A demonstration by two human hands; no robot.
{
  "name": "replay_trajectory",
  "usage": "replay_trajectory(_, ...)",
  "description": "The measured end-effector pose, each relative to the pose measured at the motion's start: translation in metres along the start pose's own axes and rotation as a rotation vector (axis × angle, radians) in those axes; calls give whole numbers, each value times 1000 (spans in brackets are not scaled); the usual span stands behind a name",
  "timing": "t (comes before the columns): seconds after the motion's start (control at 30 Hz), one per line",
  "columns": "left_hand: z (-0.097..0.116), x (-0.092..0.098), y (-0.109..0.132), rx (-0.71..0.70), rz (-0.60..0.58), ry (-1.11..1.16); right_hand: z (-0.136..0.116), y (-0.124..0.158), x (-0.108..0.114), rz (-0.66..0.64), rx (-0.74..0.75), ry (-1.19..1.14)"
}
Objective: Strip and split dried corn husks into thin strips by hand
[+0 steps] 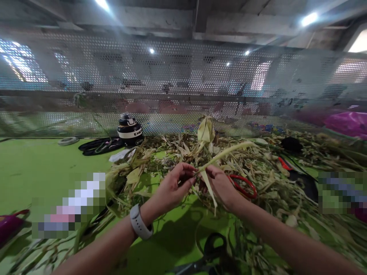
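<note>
Both hands meet over the green table, pinching a pale yellow-green strip of corn husk (231, 153). My left hand (179, 182) wears a light watch band at the wrist and grips the strip's near end between thumb and fingers. Close beside it, my right hand (222, 186) is closed on the same strip; its fingertips are partly hidden. One end of the husk stretches up and right, while a narrower piece hangs down between the hands. Just past the right hand lies a red scissor handle (245, 186). Below the hands rest black-handled scissors (213, 246).
Dried husk scraps (177, 147) cover much of the green table (25, 164). Behind stands a perforated metal screen (172, 76). A black-and-white bottle (130, 130) is at its foot, left of an upright husk bundle (205, 131). A purple plastic bag (348, 124) is far right.
</note>
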State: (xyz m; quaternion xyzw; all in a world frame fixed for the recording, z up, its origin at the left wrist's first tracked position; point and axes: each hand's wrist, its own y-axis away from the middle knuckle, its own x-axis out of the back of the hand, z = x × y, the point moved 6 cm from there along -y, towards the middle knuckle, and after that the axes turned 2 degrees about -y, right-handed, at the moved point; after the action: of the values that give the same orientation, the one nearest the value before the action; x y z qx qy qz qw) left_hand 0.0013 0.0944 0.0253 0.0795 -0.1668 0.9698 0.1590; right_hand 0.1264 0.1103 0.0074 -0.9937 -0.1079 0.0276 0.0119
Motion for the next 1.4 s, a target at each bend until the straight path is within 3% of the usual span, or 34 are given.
replay_trajectory(0.17, -6, 1, 0, 86, 84, 59, -7, 3, -3, 44, 82, -60)
replay_trajectory(0.33, -2, 2, -2, 75, 47, 10, -2, 3, -5, 41, -79, -162)
replay_trajectory(0.5, 0, 10, -2, 47, 56, -158, 1, 4, -4, 84, -140, -235)
replay_trajectory(0.67, -11, 10, -6, 167, 12, 24, 4, 6, -4, 110, -204, -263)
replay_trajectory(0.83, -15, 9, -4, 325, 67, 196, 4, 5, -2, 129, -144, -255)
replay_trajectory(0.97, -16, 2, -1, 326, 46, 266, 5, 5, -1, 134, -92, -270)
replay_trajectory(1.1, -19, 2, -4, 257, 27, 277, 5, 4, -4, 97, -88, -290)
replay_trajectory(1.27, -19, 14, -7, 291, 74, 262, 4, -1, 2, 78, -129, -194)
replay_trajectory(1.4, -16, 21, -8, 294, 55, 227, 3, -4, 4, -70, -197, -20)
